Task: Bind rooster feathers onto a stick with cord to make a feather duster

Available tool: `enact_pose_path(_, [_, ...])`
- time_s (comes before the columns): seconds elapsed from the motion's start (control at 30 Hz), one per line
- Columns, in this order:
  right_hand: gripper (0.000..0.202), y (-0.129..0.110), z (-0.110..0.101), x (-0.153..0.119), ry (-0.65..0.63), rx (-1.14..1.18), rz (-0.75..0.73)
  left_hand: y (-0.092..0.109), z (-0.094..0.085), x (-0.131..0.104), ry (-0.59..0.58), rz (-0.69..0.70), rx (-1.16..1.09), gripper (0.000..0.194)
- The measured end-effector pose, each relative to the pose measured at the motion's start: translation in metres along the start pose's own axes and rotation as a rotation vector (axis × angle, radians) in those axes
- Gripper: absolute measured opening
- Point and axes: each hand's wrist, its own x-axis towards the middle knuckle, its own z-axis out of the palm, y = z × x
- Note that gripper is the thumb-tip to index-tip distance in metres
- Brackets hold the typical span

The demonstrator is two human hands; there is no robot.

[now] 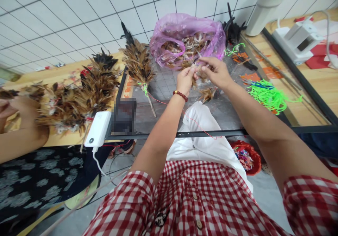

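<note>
My left hand [185, 79], with a beaded bracelet at the wrist, pinches a small bunch of brown feathers [194, 82] by its pale ends. Close to its fingertips, my right hand [217, 71] has its thumb and fingers bent together; what is between them is too small to make out. Both hands are above the glass tabletop, just in front of a pink plastic bag [219, 40] holding many loose feathers. Another brown feather tuft [208, 94] lies below my hands. To the left is a feather duster [138, 62], its stick tied with green string.
Green string [271, 95] lies heaped at right, with a blue-handled tool on it. Behind stand a white bottle [266, 9] and a white device [297, 40]. A power bank [98, 128] sits on the left edge. More feather bundles [89, 88] lie beside another person's arm [29, 123].
</note>
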Motion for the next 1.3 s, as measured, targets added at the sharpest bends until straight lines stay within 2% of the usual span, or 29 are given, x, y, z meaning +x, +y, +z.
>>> enact_pose_path(0.07, [0.038, 0.001, 0.002, -0.001, -0.032, -0.112, -0.137, 0.001, 0.002, -0.001, -0.020, 0.013, 0.004, 0.035])
enact_pose_path(0.17, [0.037, 0.001, 0.006, -0.002, -0.115, -0.125, -0.194, 0.000, 0.004, -0.003, -0.022, 0.032, 0.001, 0.036])
enact_pose_path(0.27, [0.034, -0.002, 0.007, 0.000, -0.111, -0.058, -0.135, -0.001, 0.004, -0.002, -0.012, 0.039, 0.016, 0.035])
enact_pose_path(0.43, [0.041, -0.011, 0.007, -0.001, 0.036, 0.162, 0.071, 0.000, 0.001, -0.002, -0.001, 0.093, 0.102, 0.026])
enact_pose_path(0.57, [0.047, -0.012, 0.013, -0.001, 0.037, 0.275, 0.149, 0.002, 0.000, -0.006, -0.049, 0.158, 0.199, 0.029])
enact_pose_path(0.73, [0.043, 0.000, 0.004, 0.008, 0.232, 0.410, 0.162, 0.003, 0.002, -0.010, -0.087, 0.159, 0.163, 0.034])
enact_pose_path(0.8, [0.039, 0.000, -0.003, 0.010, 0.229, 0.349, 0.117, 0.004, 0.003, -0.010, -0.072, 0.130, 0.131, 0.034])
enact_pose_path(0.87, [0.038, -0.004, -0.007, 0.009, 0.168, 0.230, 0.100, 0.006, 0.004, -0.011, -0.055, 0.101, 0.109, 0.033])
enact_pose_path(1.0, [0.038, -0.012, 0.000, 0.004, 0.108, 0.195, 0.145, 0.008, 0.006, -0.012, -0.068, 0.056, 0.051, 0.028])
enact_pose_path(1.13, [0.031, -0.002, -0.001, 0.007, 0.116, 0.121, 0.148, 0.005, 0.003, -0.008, -0.096, 0.034, -0.029, 0.026])
enact_pose_path(1.23, [0.020, 0.015, -0.017, 0.013, 0.183, -0.110, 0.183, 0.002, -0.004, 0.001, 0.021, 0.024, -0.118, 0.026])
enact_pose_path(1.3, [0.011, 0.026, -0.029, 0.014, 0.160, -0.290, 0.233, 0.002, -0.009, 0.008, 0.118, 0.017, -0.176, 0.027])
